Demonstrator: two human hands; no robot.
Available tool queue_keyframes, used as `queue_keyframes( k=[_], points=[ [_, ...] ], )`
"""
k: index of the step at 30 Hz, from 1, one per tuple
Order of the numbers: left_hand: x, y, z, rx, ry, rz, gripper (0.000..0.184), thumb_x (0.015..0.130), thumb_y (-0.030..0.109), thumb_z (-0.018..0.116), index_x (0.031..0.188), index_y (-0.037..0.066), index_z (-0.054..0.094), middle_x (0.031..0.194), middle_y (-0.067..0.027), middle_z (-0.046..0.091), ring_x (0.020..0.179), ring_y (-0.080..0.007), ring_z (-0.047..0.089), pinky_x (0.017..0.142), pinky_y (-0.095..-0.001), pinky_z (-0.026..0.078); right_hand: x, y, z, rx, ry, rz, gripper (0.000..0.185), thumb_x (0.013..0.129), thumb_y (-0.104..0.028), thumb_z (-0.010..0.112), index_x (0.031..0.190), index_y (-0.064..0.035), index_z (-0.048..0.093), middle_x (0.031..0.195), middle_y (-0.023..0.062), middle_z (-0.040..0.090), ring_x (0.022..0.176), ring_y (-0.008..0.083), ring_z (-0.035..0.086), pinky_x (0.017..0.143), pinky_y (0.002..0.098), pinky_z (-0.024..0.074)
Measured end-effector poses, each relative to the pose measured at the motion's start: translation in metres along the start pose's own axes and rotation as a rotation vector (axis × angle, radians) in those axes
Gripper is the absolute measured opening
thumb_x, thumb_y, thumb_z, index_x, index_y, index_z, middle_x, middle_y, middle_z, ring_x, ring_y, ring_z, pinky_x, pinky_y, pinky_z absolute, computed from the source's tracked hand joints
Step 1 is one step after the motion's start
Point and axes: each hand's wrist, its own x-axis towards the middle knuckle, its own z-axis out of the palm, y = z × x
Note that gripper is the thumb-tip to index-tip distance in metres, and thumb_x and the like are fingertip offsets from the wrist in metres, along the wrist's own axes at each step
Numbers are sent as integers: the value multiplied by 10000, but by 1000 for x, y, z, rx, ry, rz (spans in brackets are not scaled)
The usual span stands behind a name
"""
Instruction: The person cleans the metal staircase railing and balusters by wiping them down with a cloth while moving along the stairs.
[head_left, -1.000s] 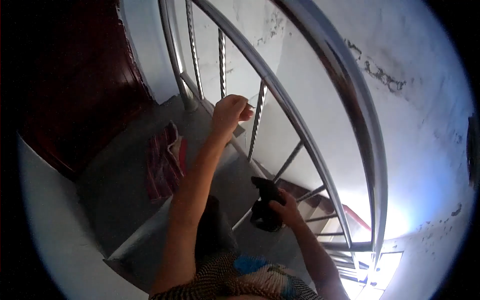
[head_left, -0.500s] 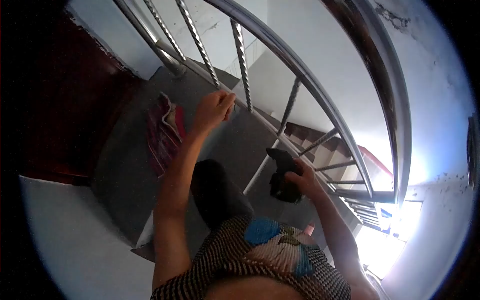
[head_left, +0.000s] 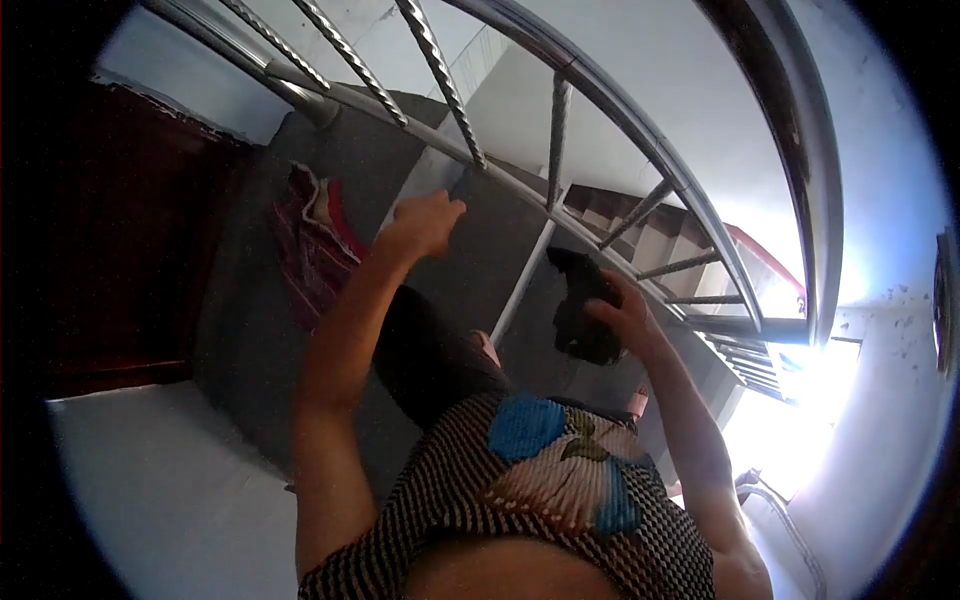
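My right hand (head_left: 630, 315) grips a dark, limp bundle that looks like a black cloth (head_left: 583, 315), with the thumb over its near side. This black cloth hangs beside the railing, above the grey steps. My left hand (head_left: 430, 222) is closed, its fingers curled, and nothing shows sticking out of it. Below that hand is a grey step, with the bottom rail (head_left: 520, 193) a little beyond it. A red striped cloth (head_left: 312, 245) lies crumpled on the landing, left of my left forearm.
A curved metal railing (head_left: 640, 130) with twisted balusters runs along the stair's open side. Lower steps (head_left: 640, 228) descend beyond it. A dark red door (head_left: 130, 240) stands at left. Bright light comes from an opening (head_left: 790, 420) at lower right.
My view has shifted along the stairs. My left hand now appears farther from the bottom rail. The black cloth, still in my right hand, sits slightly higher in view. The striped cloth stays lying.
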Motion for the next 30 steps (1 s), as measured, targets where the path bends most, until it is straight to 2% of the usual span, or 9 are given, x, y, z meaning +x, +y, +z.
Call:
queue_keyframes(
  k=[8, 11, 14, 16, 19, 22, 24, 29, 30],
  points=[
    [2, 29, -30, -238, -86, -133, 352, 812, 375, 511, 902, 46, 601, 864, -168, 609, 879, -298, 585, 753, -405, 445, -2, -2, -1, 33, 101, 91, 513, 809, -208, 568, 1241, -9, 374, 1114, 165, 527, 1019, 223, 505, 888, 342, 402],
    [-8, 64, -12, -848, 112, -93, 395, 833, 391, 477, 919, 26, 600, 872, -151, 616, 857, -271, 593, 727, -380, 441, 0, 1, 1, 442, 58, -182, 454, 830, -209, 539, 1211, -5, 401, 1113, 160, 517, 1019, 213, 503, 885, 337, 403],
    [-24, 115, 21, -1580, 26, 39, 231, 804, 212, 559, 920, 16, 594, 822, -103, 610, 770, -184, 579, 682, -322, 444, 5, -5, -3, -494, 225, -377, 406, 871, -260, 480, 1179, 2, 435, 1152, 143, 491, 1032, 195, 491, 896, 335, 396],
    [-18, 117, 55, -1559, -5, 49, 276, 821, 242, 565, 987, 22, 568, 848, -102, 593, 789, -189, 566, 726, -322, 442, 3, -31, -2, -65, 74, -64, 358, 882, -232, 465, 1151, 4, 466, 1149, 134, 494, 1027, 220, 497, 890, 343, 392],
    [-20, 95, 69, -1495, 2, -7, 336, 839, 262, 569, 1076, 28, 529, 885, -100, 571, 824, -186, 546, 771, -319, 439, 0, -29, -10, -611, 317, -340, 318, 875, -196, 468, 1122, 4, 483, 1092, 146, 525, 967, 278, 523, 864, 349, 394],
    [-23, 81, 61, -1439, 150, -136, 300, 833, 232, 571, 1040, 18, 537, 847, -91, 579, 786, -163, 547, 718, -299, 444, -15, -38, -10, 9, 317, -334, 304, 846, -132, 489, 1116, 9, 475, 1044, 172, 534, 920, 330, 527, 842, 356, 397],
    [-23, 92, 55, -1427, 258, -190, 256, 825, 211, 573, 982, 10, 556, 799, -82, 592, 732, -146, 555, 663, -284, 450, -9, -37, -10, -347, 305, -274, 298, 842, -118, 488, 1111, 10, 472, 1042, 175, 532, 915, 333, 528, 843, 354, 398],
    [-23, 157, 64, -2000, -42, -230, 584, 834, 391, 544, 1288, 80, 348, 1192, -111, 497, 1048, -190, 507, 832, -295, 432, -24, -83, 17, -732, 427, -340, 307, 815, -111, 526, 1097, -4, 468, 994, 183, 535, 921, 361, 522, 856, 369, 399],
    [-7, 164, 86, -2351, -251, -44, 704, 789, 462, 563, 1333, 147, 245, 1311, -105, 318, 1176, -229, 337, 887, -471, 316, -29, -93, 20, -277, 273, -249, 387, 781, -185, 570, 1119, -22, 475, 1052, 177, 529, 958, 333, 524, 871, 371, 402]
  ],
)
